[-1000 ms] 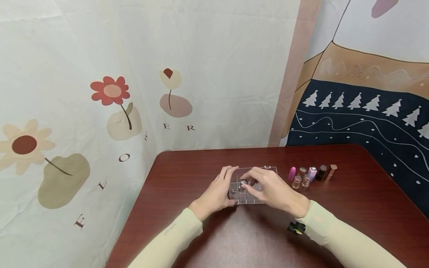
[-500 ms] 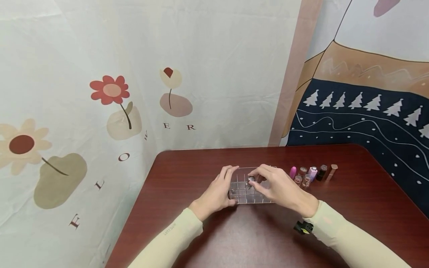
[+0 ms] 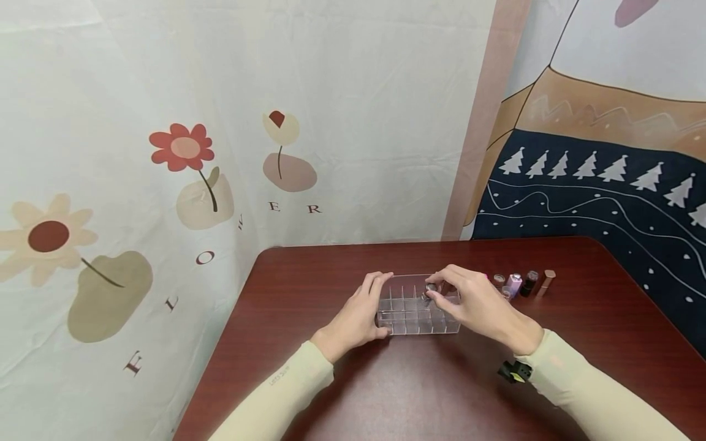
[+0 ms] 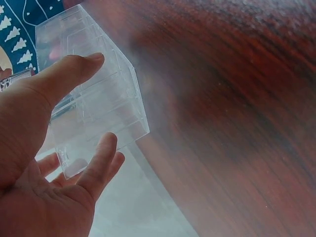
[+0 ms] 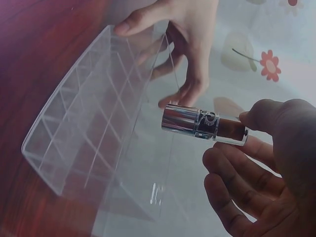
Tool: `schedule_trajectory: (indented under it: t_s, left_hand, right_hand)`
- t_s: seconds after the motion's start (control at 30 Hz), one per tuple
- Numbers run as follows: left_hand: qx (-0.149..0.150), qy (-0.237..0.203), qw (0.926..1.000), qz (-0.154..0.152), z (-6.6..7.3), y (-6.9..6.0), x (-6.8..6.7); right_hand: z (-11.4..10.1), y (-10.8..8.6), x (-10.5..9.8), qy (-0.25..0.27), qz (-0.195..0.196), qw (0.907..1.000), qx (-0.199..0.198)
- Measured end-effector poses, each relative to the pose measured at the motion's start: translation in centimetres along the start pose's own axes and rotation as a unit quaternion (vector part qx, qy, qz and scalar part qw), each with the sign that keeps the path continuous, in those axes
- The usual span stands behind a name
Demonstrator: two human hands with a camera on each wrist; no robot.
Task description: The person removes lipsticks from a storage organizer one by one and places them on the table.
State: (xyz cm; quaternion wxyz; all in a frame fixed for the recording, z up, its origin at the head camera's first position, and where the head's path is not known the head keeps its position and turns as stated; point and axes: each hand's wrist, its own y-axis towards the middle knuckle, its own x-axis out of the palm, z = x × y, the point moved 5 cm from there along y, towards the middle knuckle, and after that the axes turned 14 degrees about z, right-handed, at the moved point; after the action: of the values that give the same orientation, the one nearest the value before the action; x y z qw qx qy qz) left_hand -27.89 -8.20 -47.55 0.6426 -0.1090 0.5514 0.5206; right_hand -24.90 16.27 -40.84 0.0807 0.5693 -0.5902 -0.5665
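A clear plastic organizer point(image 3: 419, 323), split into small compartments, stands on the table. My left hand point(image 3: 355, 315) grips its left end; in the left wrist view the thumb lies across one side and the fingers reach round the other. Above the organizer's right half, my right hand point(image 3: 478, 300) pinches a small lip gloss tube point(image 5: 205, 123) between thumb and fingers. The tube has a shiny silver cap and a dark reddish-brown body. In the right wrist view it is apart from the organizer, with its cap pointing away from the palm.
Right of the organizer stand a purple bottle point(image 3: 513, 284), a black-topped tube point(image 3: 529, 284) and a rose-gold lipstick point(image 3: 546, 282). Small clear containers and a pink item beside them are partly hidden by my right hand. A printed cloth point(image 3: 364, 153) hangs behind the red-brown table point(image 3: 342, 392).
My right hand has moved right along the organizer, carrying the lip gloss tube, and now covers part of the cosmetics row. More compartments show. The left hand has stayed in place.
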Motion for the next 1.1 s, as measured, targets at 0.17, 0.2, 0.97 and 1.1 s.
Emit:
schedule_trajectory:
  t_s: [0.17, 0.2, 0.97, 1.1]
  left_hand:
    - [-0.002, 0.001, 1.0, 0.0, -0.1, 0.0, 0.0]
    - [-0.003, 0.002, 1.0, 0.0, -0.1, 0.0, 0.0]
    - [-0.006, -0.003, 1.0, -0.002, 0.1, -0.1, 0.0]
    - [-0.005, -0.003, 1.0, -0.004, 0.1, 0.0, -0.1]
  right_hand:
    - [0.9, -0.2, -0.9, -0.013, 0.004, 0.9999, 0.007]
    - [1.0, -0.3, -1.0, -0.016, 0.005, 0.9998, 0.007]
    - [4.4, -1.4, -6.2, -0.078, 0.054, 0.9946, 0.042]
    - [5.1, -1.5, -7.2, -0.097, 0.062, 0.9923, 0.046]
